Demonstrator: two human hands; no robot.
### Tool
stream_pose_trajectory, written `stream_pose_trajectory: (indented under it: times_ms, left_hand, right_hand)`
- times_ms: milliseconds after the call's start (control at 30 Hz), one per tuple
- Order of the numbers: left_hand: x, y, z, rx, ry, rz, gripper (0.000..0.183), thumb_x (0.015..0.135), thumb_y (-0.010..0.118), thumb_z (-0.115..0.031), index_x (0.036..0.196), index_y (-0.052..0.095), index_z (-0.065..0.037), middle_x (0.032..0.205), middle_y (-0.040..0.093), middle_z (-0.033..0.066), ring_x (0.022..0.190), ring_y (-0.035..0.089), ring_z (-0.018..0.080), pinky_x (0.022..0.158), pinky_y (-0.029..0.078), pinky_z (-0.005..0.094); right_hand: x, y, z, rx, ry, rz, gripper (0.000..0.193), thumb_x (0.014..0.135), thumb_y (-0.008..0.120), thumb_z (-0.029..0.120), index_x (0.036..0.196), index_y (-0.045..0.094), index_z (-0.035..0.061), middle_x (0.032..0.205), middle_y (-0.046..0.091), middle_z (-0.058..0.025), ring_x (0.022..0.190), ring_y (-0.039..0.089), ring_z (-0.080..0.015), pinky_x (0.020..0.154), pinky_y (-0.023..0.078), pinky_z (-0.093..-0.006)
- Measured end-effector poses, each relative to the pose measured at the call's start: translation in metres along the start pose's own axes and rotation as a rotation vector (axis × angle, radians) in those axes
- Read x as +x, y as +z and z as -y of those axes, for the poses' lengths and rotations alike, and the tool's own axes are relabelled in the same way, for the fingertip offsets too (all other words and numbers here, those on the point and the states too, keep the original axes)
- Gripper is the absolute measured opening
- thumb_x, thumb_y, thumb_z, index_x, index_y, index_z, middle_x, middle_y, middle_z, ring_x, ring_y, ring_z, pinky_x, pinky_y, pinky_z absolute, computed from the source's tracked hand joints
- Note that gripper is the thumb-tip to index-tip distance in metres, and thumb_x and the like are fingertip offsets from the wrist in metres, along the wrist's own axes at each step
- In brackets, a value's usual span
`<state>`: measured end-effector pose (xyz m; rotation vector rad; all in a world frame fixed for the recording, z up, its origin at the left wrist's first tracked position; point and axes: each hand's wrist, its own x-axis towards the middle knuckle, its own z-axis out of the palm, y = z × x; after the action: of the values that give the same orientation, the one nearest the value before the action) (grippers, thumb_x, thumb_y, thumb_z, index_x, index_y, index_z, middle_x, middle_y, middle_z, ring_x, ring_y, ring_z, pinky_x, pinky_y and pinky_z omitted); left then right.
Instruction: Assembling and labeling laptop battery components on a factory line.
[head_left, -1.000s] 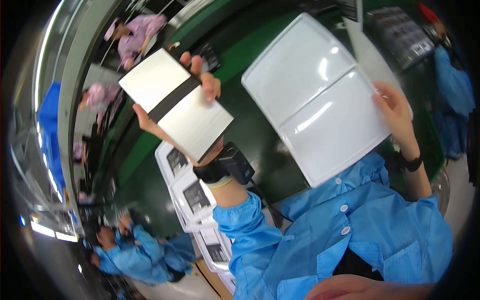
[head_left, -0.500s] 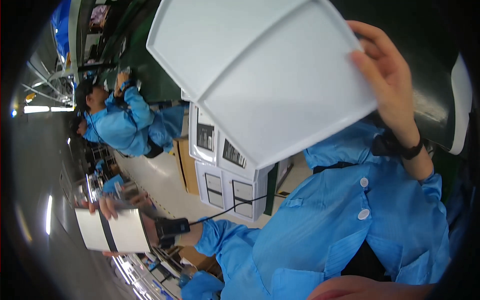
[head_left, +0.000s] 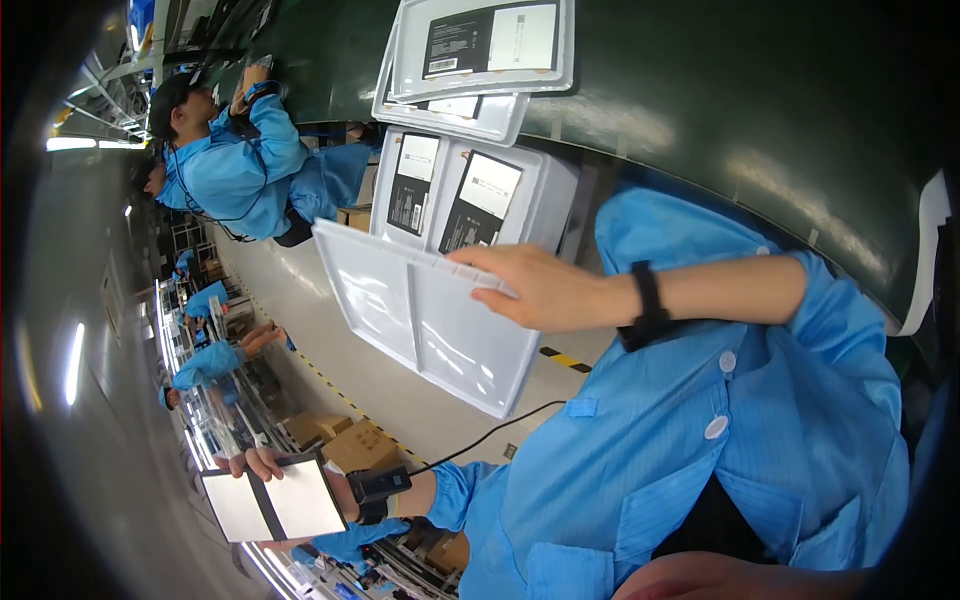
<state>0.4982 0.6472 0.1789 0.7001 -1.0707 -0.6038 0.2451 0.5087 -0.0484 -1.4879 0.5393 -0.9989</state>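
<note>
My left hand (head_left: 258, 463) is closed around a flat white rectangular pack (head_left: 305, 500) with a black band across it, held out at the lower left. My right hand (head_left: 540, 288) grips the edge of a shallow white plastic tray (head_left: 385, 290) with a raised divider; no pack shows in it. Just beyond that tray stands a white tray stack (head_left: 555, 190), whose top tray holds two flat packs (head_left: 485, 198) with black-and-white faces.
More white trays (head_left: 568, 75) with similar packs overlap on the dark green table (head_left: 700, 100). Another person in blue (head_left: 235, 160) works at its far left. Cardboard boxes (head_left: 362, 447) stand beyond a yellow-black floor line. A black cable (head_left: 490, 430) runs from my left wrist device.
My right hand has brought the tray down from the top of the view, over the floor beside the stack. The packs in the trays now show. My left hand still holds its pack.
</note>
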Motion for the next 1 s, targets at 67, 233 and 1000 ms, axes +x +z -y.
stream_pose_trajectory:
  times_ms: [67,233,1000]
  left_hand:
    - [0.003,0.004,0.007,0.012,0.017,0.027,0.109,0.075,0.075,-0.062,0.144,0.028,0.008,0.112,0.043,0.0140,0.081,0.044,0.0193,0.081,0.044,0.0289]
    - [0.002,0.016,0.012,0.045,-0.069,0.131,0.102,0.084,0.061,-0.071,0.143,0.031,0.007,0.117,0.043,0.0149,0.084,0.045,0.0219,0.086,0.041,0.0356]
    - [0.036,0.176,0.194,1.172,0.297,1.046,0.103,0.057,0.097,-0.026,0.144,0.050,0.002,0.125,0.063,0.0196,0.107,0.064,0.0364,0.091,0.052,0.0441]
  right_hand:
    - [0.003,0.035,-0.022,0.041,0.061,0.099,0.045,0.098,0.058,0.012,0.139,0.048,-0.0071,0.114,0.066,-0.0288,0.108,0.065,-0.0443,0.097,0.049,-0.0506]
    - [0.012,0.083,-0.057,0.137,0.167,0.206,0.051,0.102,0.058,0.016,0.146,0.041,-0.0048,0.125,0.061,-0.0319,0.113,0.064,-0.0423,0.097,0.051,-0.0475]
    - [-0.003,-0.141,0.075,0.210,0.000,-0.391,0.033,0.105,0.053,0.027,0.108,0.070,-0.0014,0.085,0.072,-0.0128,0.079,0.068,-0.0190,0.071,0.052,-0.0325]
